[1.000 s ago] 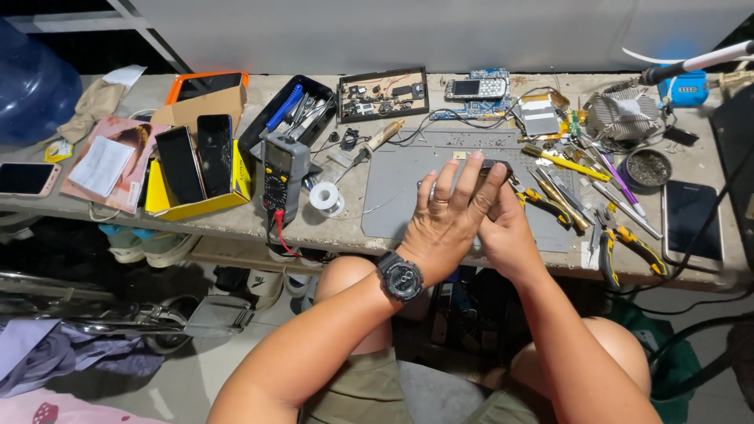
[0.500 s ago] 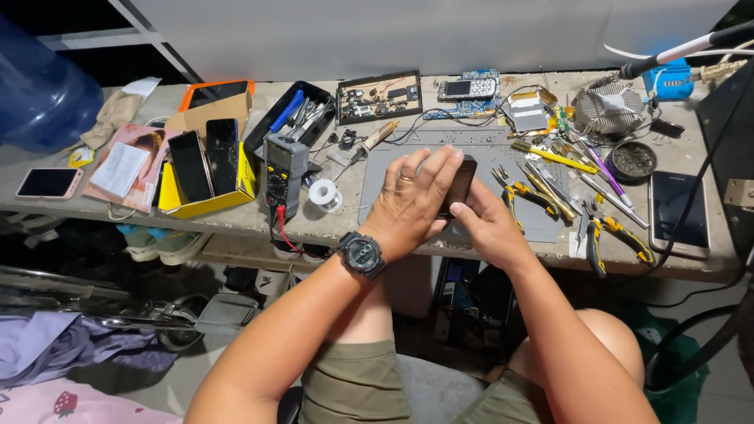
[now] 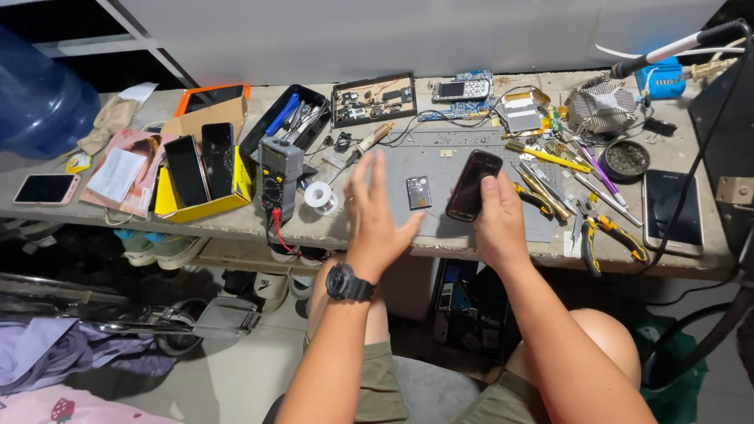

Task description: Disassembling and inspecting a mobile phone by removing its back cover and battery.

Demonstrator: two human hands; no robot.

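Note:
My right hand (image 3: 499, 224) holds a small dark mobile phone (image 3: 473, 184) upright over the grey work mat (image 3: 428, 169). My left hand (image 3: 375, 220), with a black wristwatch on the wrist, hovers open beside it, fingers spread and empty. A small dark flat battery (image 3: 419, 192) lies on the mat between the two hands. A spool of solder wire (image 3: 318, 194) sits just left of my left hand.
A multimeter (image 3: 279, 174) stands left of the mat. A yellow box with phones (image 3: 200, 169), a black tool tray (image 3: 290, 118) and a blue water jug (image 3: 35, 98) lie farther left. Pliers (image 3: 605, 232), screwdrivers, circuit boards and a phone (image 3: 673, 210) crowd the right side.
My hands were pressed together around the phone; now my left hand has come away to the left and opened. My right hand keeps the phone, and the battery lies on the mat.

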